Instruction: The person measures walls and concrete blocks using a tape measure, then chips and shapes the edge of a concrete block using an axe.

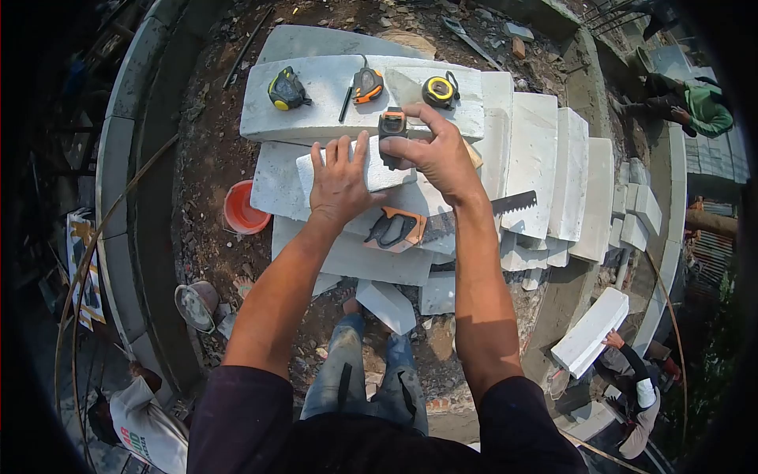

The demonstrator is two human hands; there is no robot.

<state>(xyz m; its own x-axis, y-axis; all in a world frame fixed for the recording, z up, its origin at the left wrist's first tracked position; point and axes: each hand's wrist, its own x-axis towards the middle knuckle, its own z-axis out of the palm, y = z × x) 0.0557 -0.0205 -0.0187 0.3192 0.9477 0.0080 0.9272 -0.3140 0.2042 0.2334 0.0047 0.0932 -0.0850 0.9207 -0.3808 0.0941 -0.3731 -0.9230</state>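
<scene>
My right hand (434, 150) grips a black and orange tape measure (392, 136) above a small white block (389, 175). With fingers spread, my left hand (342, 182) lies on that same block. Just below my hands, a handsaw (395, 229) with an orange and black handle rests on the stacked blocks, its toothed blade pointing right and passing behind my right forearm. Beyond my hands, a long white block (324, 79) carries a yellow-green tape measure (287, 88), an orange tape measure (368, 84), a round yellow-ringed tape measure (440, 90) and a thin black pen-like stick (346, 103).
Several pale blocks (529, 166) lean in a row on the right. A red bucket (245, 210) and a grey bucket (197, 306) stand left on rubble. Another saw (470, 41) lies at the back. At lower right, a person's hand (613, 340) touches a block (591, 332).
</scene>
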